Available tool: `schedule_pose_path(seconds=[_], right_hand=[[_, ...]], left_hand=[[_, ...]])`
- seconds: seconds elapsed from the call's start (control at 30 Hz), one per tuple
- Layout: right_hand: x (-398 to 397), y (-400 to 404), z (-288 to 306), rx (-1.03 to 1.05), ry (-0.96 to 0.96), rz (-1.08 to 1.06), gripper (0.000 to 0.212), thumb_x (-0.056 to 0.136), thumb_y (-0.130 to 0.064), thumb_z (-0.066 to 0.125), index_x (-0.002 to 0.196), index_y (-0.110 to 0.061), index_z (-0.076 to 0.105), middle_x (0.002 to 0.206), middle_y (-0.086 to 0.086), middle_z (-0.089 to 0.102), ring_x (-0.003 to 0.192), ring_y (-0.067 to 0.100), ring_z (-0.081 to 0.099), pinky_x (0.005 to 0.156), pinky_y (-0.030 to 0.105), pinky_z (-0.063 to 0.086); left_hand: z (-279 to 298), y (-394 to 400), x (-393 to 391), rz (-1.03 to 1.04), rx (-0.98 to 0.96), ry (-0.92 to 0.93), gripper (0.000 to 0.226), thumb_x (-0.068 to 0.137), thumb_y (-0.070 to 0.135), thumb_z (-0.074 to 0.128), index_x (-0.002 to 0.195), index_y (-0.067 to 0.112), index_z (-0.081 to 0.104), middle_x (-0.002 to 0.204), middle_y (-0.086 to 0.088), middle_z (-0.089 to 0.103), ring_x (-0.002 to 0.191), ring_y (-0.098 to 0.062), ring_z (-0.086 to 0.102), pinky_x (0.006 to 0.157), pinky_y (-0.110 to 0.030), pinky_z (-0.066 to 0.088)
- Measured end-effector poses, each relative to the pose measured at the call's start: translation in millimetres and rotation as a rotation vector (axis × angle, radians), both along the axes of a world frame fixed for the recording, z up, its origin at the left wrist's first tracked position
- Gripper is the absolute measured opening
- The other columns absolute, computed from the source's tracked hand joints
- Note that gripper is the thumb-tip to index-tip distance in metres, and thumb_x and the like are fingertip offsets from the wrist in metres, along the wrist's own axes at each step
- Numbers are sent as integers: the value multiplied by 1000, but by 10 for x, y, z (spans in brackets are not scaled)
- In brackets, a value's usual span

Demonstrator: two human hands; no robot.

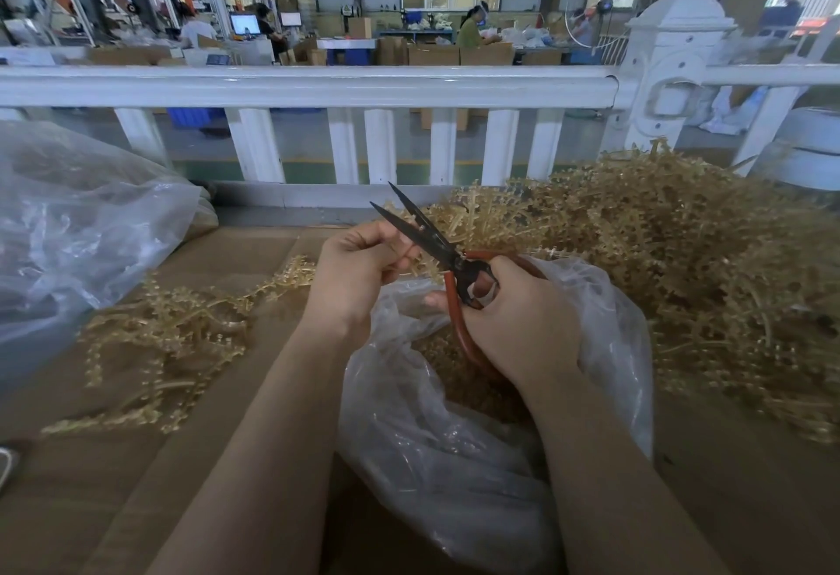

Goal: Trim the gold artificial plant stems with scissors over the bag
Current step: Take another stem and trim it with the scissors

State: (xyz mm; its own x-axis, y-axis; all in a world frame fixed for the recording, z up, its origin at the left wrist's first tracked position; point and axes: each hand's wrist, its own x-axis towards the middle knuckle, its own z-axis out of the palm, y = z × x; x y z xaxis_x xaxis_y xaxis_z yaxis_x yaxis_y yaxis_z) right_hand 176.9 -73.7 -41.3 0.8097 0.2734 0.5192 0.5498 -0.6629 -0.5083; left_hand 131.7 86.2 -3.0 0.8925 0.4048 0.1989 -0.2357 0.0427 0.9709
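A white railing (318, 86) crosses the upper half of the frame, with a busy workshop behind it. Below it a cardboard-covered table (113, 461) fills the lower frame. At right centre a large heap of gold stems (682, 265) spreads to the frame's edge; a smaller pile of gold stems (172, 338) lies at left centre. A big clear plastic sack (77, 229) bulges at the left edge.

In the lower centre sits the open clear bag (454, 438), its mouth under both hands and gold offcuts showing inside. The right hand (522, 324) grips the red handles of the scissors (436, 243), fingers curled through and around the loops; the dark blades are parted and point toward the upper centre. The left hand (359, 265), just beside the blades, pinches a single gold stem (411, 263) between thumb and fingers, its end near the blade pivot, above the bag's far rim.

The main risk, as I judge it, is the left fingertips sitting so close to the blades: a hasty close could nick them. The stem is held near the bag's edge, so a cut piece could spring onto the cardboard. A loose pinch could let the stem twist between the blades and fold, not shear.
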Motion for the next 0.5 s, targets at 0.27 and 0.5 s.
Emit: schedule_pose_path(seconds=[0.27,0.5], right_hand=[[28,1,-18,10,-24,-1,57,69,-85,57,60,-33,36,55,-20,37,54,-6,37,52,17,26],[45,2,-43,13,-44,-6,59,69,-84,54,69,-26,55,60,-22,46,58,-7,44,54,19,36]], left_hand=[[8,16,2,-25,-52,13,27,96,-1,55,77,13,68,69,3,66,63,-4,56,61,-14,46],[-25,33,31,-7,56,17,22,96,-1,55,77,9,63,71,-2,64,66,-11,53,66,-20,43]])
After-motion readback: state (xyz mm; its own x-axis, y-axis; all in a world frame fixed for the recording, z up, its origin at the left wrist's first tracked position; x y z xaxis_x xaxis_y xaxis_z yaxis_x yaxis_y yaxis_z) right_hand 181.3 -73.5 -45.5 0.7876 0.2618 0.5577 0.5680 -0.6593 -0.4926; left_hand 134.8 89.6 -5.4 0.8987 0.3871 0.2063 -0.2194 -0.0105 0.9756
